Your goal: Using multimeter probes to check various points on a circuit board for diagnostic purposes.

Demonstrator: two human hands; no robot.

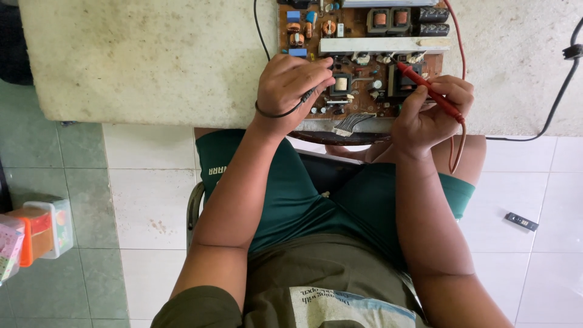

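A brown circuit board (355,100) with coils, capacitors and a pale heat sink lies at the near edge of a pale stone table (152,61). My left hand (290,85) is closed on a black test probe (308,94), whose tip rests on the board's left-middle part. Over the board's right side, my right hand (432,109) grips a red test probe (428,90) with its tip pointing up-left onto the components. A red lead (456,146) hangs down from that probe.
A black cable (562,85) runs down over the table's right side. On the white floor tiles at the right lies a small black device (521,222). Plastic boxes (39,234) stand on the green tiles at the left. My lap and chair are below the table.
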